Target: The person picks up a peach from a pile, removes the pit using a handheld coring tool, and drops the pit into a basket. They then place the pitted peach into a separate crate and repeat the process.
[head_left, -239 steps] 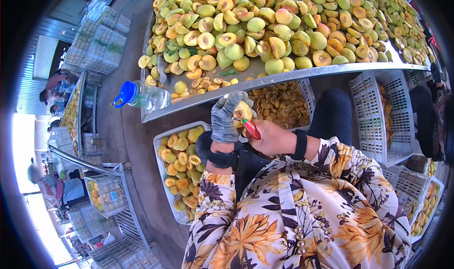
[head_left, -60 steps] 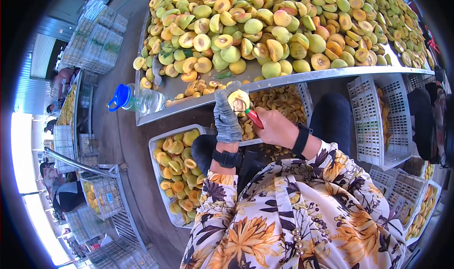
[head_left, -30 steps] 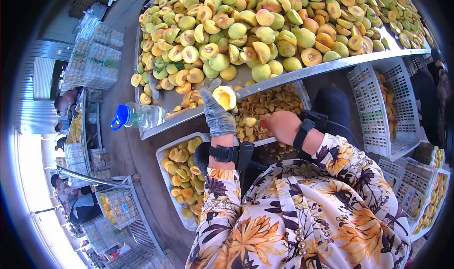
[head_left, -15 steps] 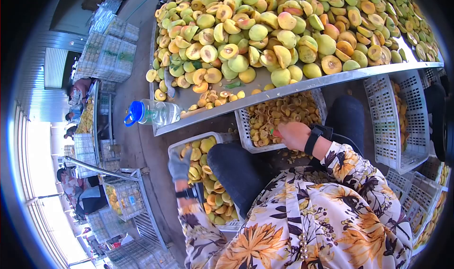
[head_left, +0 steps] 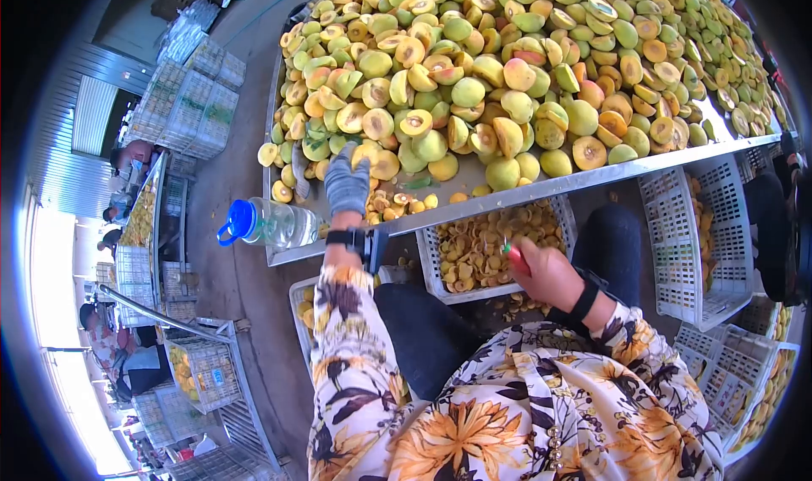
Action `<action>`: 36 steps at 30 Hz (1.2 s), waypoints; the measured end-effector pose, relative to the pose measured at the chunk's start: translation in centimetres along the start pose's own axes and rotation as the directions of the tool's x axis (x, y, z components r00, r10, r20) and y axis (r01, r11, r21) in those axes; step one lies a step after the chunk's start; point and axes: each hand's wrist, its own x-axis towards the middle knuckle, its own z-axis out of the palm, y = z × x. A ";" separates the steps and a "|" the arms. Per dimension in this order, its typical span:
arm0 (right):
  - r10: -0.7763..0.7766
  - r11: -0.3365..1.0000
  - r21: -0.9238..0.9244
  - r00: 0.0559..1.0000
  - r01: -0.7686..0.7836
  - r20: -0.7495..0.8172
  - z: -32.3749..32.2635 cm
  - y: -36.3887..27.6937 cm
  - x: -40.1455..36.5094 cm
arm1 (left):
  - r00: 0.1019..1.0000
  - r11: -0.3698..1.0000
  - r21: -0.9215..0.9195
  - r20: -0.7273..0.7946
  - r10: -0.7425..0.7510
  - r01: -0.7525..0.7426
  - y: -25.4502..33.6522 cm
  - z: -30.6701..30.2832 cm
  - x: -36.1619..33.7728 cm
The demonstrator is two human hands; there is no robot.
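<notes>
My left hand (head_left: 347, 185), in a grey glove, reaches over the near left corner of the metal table. Its fingers are stretched out and touch the halved peaches (head_left: 369, 157) at the edge of the heap; whether they grip one is hidden. My right hand (head_left: 550, 280), bare, is closed around a small tool with a red handle (head_left: 518, 259). The tool's tip is too small to make out. The right hand is above the near right side of a white crate (head_left: 436, 274) of cut fruit pieces (head_left: 482, 248), below the table edge.
A large heap of peach halves (head_left: 507, 83) covers the metal table (head_left: 592, 175). A blue-lidded water bottle (head_left: 283, 225) lies at its left corner. Another fruit crate (head_left: 302, 299) is partly under my left arm. White crates (head_left: 694, 261) stand right. People and stacked crates (head_left: 186, 109) are at left.
My left hand has moved from the fruit crate beside my leg up to the heap on the table. My right hand has shifted slightly right and down, still holding the red-handled tool.
</notes>
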 end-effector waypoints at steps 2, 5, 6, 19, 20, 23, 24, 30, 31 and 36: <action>0.006 0.983 0.181 0.995 0.012 -0.096 0.1 -1.8 1.9 | 0.981 0.800 -0.600 0.158 0.114 0.003 1.8 -2.0 -3.4; 0.000 0.959 0.281 0.985 0.049 -0.170 1.1 -3.8 4.4 | 0.936 0.477 -0.849 0.325 0.136 0.225 5.9 -4.6 -9.1; 0.014 0.938 0.343 0.982 0.052 -0.188 1.6 -4.3 4.8 | 0.898 0.473 -0.827 0.413 0.148 0.303 7.3 -5.9 -10.5; 0.092 0.934 0.356 0.985 -0.034 -0.148 3.3 -5.5 2.2 | 0.882 -0.256 -0.904 0.403 -0.244 0.343 10.7 0.3 -17.1; 0.094 0.946 0.314 0.995 -0.084 -0.017 2.9 -5.4 1.6 | 0.882 -0.258 -0.903 0.405 -0.241 0.345 10.7 0.3 -17.2; 0.130 0.931 0.334 0.989 -0.146 0.069 2.2 -5.6 0.6 | 0.961 0.000 -0.973 0.229 -0.155 0.232 10.7 0.3 -17.5; 0.157 0.905 0.380 0.980 -0.193 0.125 2.1 -5.6 0.4 | 0.961 -0.001 -0.972 0.232 -0.150 0.235 11.2 0.0 -17.6; 0.127 0.909 0.394 0.991 -0.134 0.045 3.2 -4.5 -1.2 | 0.972 0.064 -0.976 0.197 -0.131 0.207 12.7 0.3 -18.6; 0.129 0.909 0.394 0.991 -0.137 0.047 3.0 -4.5 -1.3 | 0.972 0.096 -0.974 0.190 -0.139 0.204 12.7 0.5 -18.4; 0.060 0.914 0.370 0.957 -0.167 0.283 3.1 -3.5 -1.3 | 0.859 -0.025 -0.858 0.512 0.028 0.513 11.8 -1.2 -17.4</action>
